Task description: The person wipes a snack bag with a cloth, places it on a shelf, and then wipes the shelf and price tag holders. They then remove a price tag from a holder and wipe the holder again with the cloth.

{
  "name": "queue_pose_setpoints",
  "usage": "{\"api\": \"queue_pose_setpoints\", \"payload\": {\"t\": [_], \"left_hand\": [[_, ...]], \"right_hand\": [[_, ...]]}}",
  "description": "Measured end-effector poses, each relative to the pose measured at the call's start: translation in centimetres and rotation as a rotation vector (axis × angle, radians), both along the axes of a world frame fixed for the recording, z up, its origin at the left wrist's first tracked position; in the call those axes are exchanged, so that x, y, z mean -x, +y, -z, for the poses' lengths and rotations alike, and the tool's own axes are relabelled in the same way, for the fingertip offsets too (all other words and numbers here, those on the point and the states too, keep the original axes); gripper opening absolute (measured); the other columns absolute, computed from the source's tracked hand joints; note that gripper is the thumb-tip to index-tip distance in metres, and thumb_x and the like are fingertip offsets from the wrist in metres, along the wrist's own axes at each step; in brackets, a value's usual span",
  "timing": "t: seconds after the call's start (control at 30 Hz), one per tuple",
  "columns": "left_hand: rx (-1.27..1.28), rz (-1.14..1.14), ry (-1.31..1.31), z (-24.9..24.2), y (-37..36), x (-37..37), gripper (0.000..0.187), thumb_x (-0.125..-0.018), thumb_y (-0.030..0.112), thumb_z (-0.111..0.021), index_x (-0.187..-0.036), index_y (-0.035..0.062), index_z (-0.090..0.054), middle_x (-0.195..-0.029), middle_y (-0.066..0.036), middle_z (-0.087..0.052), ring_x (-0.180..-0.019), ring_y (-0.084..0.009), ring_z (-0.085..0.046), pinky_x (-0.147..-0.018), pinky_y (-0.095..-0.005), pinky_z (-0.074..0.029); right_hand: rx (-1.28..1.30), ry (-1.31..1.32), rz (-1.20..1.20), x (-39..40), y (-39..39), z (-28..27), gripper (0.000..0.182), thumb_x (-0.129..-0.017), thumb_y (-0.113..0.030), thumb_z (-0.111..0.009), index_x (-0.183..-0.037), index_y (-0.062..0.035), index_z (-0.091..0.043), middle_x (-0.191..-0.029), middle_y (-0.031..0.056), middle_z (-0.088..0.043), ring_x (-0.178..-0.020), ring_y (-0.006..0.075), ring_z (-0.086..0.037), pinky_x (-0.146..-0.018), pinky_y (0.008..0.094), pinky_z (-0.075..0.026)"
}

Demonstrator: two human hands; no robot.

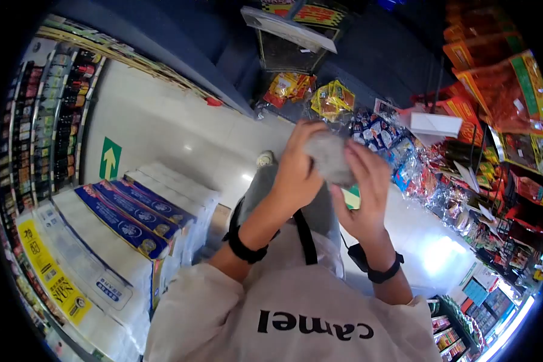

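A small grey bundle [330,157], soft-looking like a folded cloth, is held up in front of my body between both hands. My left hand [298,166] grips its left side, with the fingers curled over the top edge. On the opposite side, the fingers of my right hand [368,187] press against its edge, and the thumb sits lower down. The bundle's underside is hidden, and its exact kind is hard to make out. Just beyond it lie yellow snack packets [333,99] and blue-and-white wrapped packets [374,134] on the shelf.
Stacked tissue packs [133,217] in white and blue stand at my left. Bottle shelves [48,120] line the far left. Orange snack bags [507,90] hang at the upper right above several loose packets. A green arrow sign [110,158] marks the floor.
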State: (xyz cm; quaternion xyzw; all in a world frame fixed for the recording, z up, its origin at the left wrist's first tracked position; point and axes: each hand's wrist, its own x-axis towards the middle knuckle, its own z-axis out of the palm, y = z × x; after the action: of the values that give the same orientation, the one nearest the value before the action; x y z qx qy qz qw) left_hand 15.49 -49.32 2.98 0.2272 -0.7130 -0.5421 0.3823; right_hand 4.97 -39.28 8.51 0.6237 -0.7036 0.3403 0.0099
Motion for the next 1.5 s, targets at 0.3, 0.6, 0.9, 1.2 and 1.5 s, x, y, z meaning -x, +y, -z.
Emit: {"api": "queue_pose_setpoints", "payload": {"t": [0.3,0.6,0.9,1.2,1.5], "left_hand": [[-0.279,-0.182,-0.097,3.5,-5.4,-3.2,0.038,-0.083,0.001,-0.039,-0.121,-0.0017,-0.042,-0.113,-0.017,-0.050,-0.106,-0.0266,-0.050,-0.094,-0.0322,-0.037],[-0.400,-0.147,0.025,2.0,-8.2,-2.4,0.039,-0.086,0.005,-0.052,-0.123,0.0002,-0.042,-0.114,-0.014,-0.052,-0.107,-0.0192,-0.051,-0.093,-0.0291,-0.038],[0.191,-0.205,0.056,-2.9,-12.3,-0.6,0.033,-0.083,0.003,-0.051,-0.115,0.0020,-0.052,-0.107,-0.016,-0.055,-0.097,-0.0291,-0.057,-0.086,-0.0314,-0.044],[0.380,-0.243,-0.018,-3.9,-13.6,0.5,0.037,-0.081,0.008,-0.052,-0.118,0.0052,-0.051,-0.104,-0.016,-0.055,-0.093,-0.0360,-0.057,-0.081,-0.0371,-0.046],[0.525,-0.249,-0.019,-5.8,-14.1,-1.1,0.036,-0.072,0.008,-0.055,-0.107,0.0031,-0.057,-0.109,-0.014,-0.052,-0.091,-0.0310,-0.057,-0.078,-0.0351,-0.047]], "right_hand": [[-0.116,-0.478,-0.133,-2.6,-8.1,6.0,0.044,-0.076,-0.005,-0.065,-0.116,-0.0029,-0.046,-0.117,0.0205,-0.054,-0.106,0.0393,-0.054,-0.090,0.0433,-0.042],[0.018,-0.456,-0.037,-1.0,-11.0,5.0,0.030,-0.080,-0.002,-0.063,-0.107,-0.0005,-0.051,-0.100,0.0198,-0.057,-0.087,0.0356,-0.061,-0.074,0.0351,-0.049],[0.330,-0.210,0.229,1.5,-14.0,0.1,0.027,-0.075,-0.003,-0.070,-0.100,-0.0015,-0.060,-0.098,0.0131,-0.055,-0.080,0.0228,-0.055,-0.069,0.0319,-0.045],[0.375,0.003,0.201,1.4,-15.2,-1.0,0.012,-0.074,0.001,-0.065,-0.084,-0.0047,-0.064,-0.085,0.0068,-0.064,-0.079,0.0250,-0.056,-0.067,0.0326,-0.043],[0.497,0.080,0.045,1.0,-15.1,-2.0,0.015,-0.070,0.002,-0.062,-0.084,-0.0024,-0.062,-0.089,0.0093,-0.066,-0.076,0.0261,-0.060,-0.067,0.0325,-0.045]]}}
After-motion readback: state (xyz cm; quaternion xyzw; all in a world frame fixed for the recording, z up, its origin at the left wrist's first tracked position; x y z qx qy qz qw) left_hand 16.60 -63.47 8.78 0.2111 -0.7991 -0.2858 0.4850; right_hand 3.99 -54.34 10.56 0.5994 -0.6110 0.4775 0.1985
